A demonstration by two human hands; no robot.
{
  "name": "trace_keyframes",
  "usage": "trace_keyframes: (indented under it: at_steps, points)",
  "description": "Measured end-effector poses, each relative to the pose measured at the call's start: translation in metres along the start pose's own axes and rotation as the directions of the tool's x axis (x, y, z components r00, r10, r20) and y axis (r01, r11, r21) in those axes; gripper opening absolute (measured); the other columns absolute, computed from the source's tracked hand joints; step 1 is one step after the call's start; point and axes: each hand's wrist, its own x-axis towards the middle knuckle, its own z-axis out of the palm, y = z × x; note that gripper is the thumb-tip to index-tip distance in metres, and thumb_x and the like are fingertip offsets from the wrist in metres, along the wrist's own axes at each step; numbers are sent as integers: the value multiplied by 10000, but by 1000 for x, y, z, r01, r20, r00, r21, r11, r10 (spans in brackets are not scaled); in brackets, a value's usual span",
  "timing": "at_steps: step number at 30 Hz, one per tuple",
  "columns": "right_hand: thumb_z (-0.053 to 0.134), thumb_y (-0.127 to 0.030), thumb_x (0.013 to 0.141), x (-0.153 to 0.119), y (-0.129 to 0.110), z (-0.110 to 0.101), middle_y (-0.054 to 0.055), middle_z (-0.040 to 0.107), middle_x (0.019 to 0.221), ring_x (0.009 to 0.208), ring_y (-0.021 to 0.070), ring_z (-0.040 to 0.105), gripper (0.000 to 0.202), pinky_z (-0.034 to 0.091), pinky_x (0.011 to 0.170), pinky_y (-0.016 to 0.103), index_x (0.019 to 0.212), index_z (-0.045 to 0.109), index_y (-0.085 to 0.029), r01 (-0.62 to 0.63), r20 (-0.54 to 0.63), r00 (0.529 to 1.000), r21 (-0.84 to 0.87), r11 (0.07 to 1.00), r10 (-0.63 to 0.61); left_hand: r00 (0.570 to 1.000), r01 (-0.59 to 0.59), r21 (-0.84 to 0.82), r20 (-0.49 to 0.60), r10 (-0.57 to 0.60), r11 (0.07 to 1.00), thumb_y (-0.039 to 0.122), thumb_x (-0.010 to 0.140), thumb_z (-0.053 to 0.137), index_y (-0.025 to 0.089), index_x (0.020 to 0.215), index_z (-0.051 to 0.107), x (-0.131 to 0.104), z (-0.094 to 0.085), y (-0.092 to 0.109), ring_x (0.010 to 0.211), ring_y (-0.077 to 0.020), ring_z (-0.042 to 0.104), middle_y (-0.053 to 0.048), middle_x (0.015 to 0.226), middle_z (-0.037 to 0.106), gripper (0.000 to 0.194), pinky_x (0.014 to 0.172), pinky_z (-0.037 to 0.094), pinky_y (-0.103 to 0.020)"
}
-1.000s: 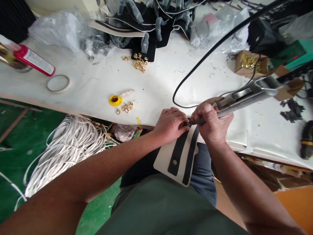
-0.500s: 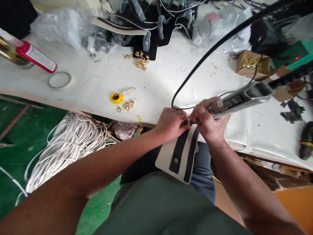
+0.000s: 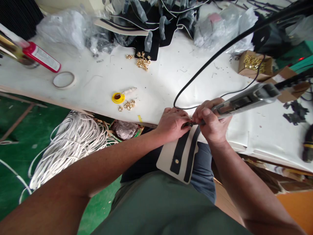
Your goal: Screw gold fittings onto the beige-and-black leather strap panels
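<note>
My right hand (image 3: 212, 121) is wrapped round the lower end of an electric screwdriver (image 3: 244, 100) with a grey, clear-looking body; it slants up to the right. Its tip meets the fingertips of my left hand (image 3: 172, 123). That hand is closed on the upper end of a beige flat panel (image 3: 166, 158) with two black strips, which rests across my lap and the table edge. A round metal stud (image 3: 176, 161) shows on one strip. Something small and dark, perhaps metal, sits between my left fingers, mostly hidden.
On the white table (image 3: 156, 85) lie gold hardware pieces (image 3: 142, 63), a yellow ring-shaped holder (image 3: 117, 97), a tape roll (image 3: 64, 80) and a red-labelled bottle (image 3: 42, 57). A black cable (image 3: 207, 62) loops above my hands. A box of gold parts (image 3: 254, 63) stands right.
The whole view has shifted slightly, with table items appearing a little further right. Both hands keep their hold, and the screwdriver tip stays at my left fingertips.
</note>
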Motion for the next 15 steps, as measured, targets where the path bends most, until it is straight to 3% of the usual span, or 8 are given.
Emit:
trace_keyframes:
  at_steps: [10,15]
  points:
    - [746,-271,822,1,4,8,-63,533,564,436,119,509,267,436,418,283,662,532,-257,115,-19,993,59,992,-114,1000,7,-16,-1,-7,1000,339,917,727,285,1019,754,1,0,0,1214,-273,635,2,1193,767,119,993,393,-471]
    - [713,-225,819,-2,3,12,-74,517,544,428,111,491,247,425,420,267,655,529,-249,109,-66,992,11,994,-108,1000,6,-5,-16,-6,1000,336,915,728,286,1035,750,1,1,0,1186,-268,644,13,1172,769,132,994,394,-474]
